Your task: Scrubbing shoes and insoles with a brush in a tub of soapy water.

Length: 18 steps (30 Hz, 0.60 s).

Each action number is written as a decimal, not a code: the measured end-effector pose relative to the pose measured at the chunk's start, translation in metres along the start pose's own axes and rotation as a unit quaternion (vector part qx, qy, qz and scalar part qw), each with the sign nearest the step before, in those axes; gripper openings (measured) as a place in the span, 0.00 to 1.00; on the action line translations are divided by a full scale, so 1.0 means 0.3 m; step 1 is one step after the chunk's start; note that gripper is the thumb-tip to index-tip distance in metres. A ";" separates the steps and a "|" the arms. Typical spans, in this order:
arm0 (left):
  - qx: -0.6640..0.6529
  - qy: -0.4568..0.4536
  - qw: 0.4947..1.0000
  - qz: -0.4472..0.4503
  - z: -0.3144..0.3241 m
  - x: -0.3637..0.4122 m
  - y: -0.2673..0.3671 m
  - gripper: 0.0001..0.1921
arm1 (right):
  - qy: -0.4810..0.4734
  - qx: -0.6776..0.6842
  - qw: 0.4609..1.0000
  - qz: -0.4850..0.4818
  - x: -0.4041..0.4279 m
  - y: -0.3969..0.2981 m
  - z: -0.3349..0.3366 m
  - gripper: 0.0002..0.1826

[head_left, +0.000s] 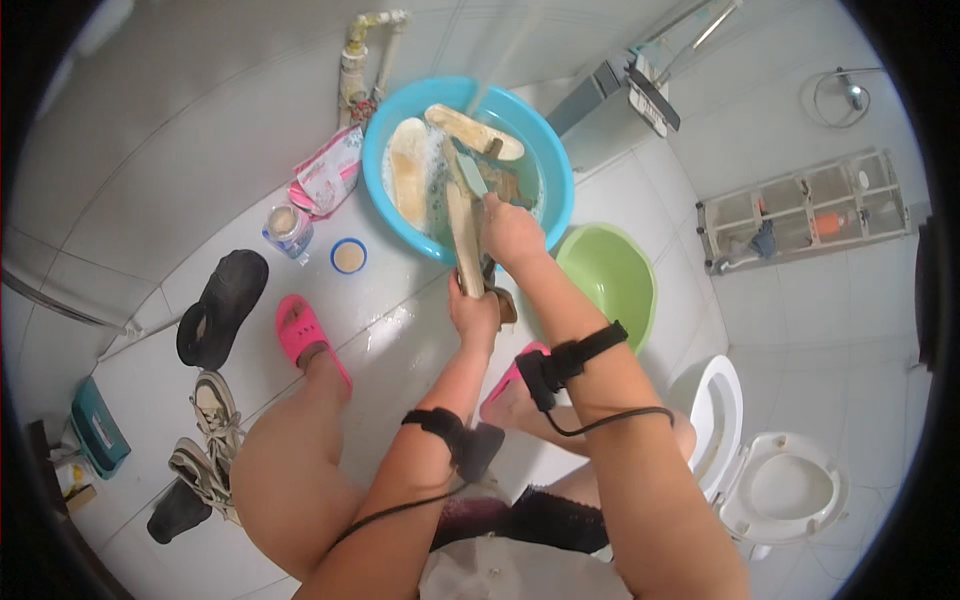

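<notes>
My left hand (pixel 474 311) grips a wet brown shoe with a pale sole (pixel 465 240), its sole edge turned up at the near rim of a blue plastic basin (pixel 559 150). In my right hand (pixel 514 229) is a pale green brush (pixel 471 174), held over the basin just beyond the shoe; its bristles are hidden. Sudsy water fills the basin's bottom. One light insole (pixel 409 169) lies at the basin's left side, and another (pixel 472 131) lies near the far side. More brown shoe material sits in the water, partly covered by the brush and my hand.
A green basin (pixel 619 277) stands right of the blue one. To the left are an open jar (pixel 287 229), its blue-rimmed lid (pixel 349 256), a pink-white bag (pixel 328 172), a black clog (pixel 229 300) and canvas sneakers (pixel 214 405). A toilet (pixel 712 420) is at right.
</notes>
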<state>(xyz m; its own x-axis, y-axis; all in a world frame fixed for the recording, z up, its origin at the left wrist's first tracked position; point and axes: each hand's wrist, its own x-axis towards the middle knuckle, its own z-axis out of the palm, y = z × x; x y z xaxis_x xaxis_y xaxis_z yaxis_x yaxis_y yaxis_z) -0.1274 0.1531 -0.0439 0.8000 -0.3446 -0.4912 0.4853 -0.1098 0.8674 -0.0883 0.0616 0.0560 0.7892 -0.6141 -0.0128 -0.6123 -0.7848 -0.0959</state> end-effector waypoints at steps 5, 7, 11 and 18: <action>-0.028 0.002 0.999 0.016 -0.058 0.062 -0.039 0.36 | -0.143 0.017 0.989 -0.011 -0.312 -0.085 -0.168 0.20; -0.055 -0.017 0.998 0.001 -0.085 0.073 0.002 0.35 | -0.140 0.023 0.990 -0.016 -0.378 -0.080 -0.160 0.21; -0.103 -0.134 0.982 -0.086 -0.080 -0.029 0.164 0.32 | 0.001 0.067 0.998 -0.007 -0.290 0.032 -0.085 0.19; -0.285 -0.290 0.902 -0.145 -0.235 0.043 0.120 0.23 | -0.061 0.175 0.982 -0.037 -0.405 -0.044 -0.153 0.16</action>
<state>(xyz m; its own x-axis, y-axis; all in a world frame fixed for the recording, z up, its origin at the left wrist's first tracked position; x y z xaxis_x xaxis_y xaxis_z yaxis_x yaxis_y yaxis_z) -0.0747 0.2105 -0.0246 0.3722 -0.8258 -0.4238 0.8787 0.1664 0.4473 -0.1783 0.1425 0.1044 0.8438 -0.5252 -0.1104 -0.5158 -0.7368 -0.4372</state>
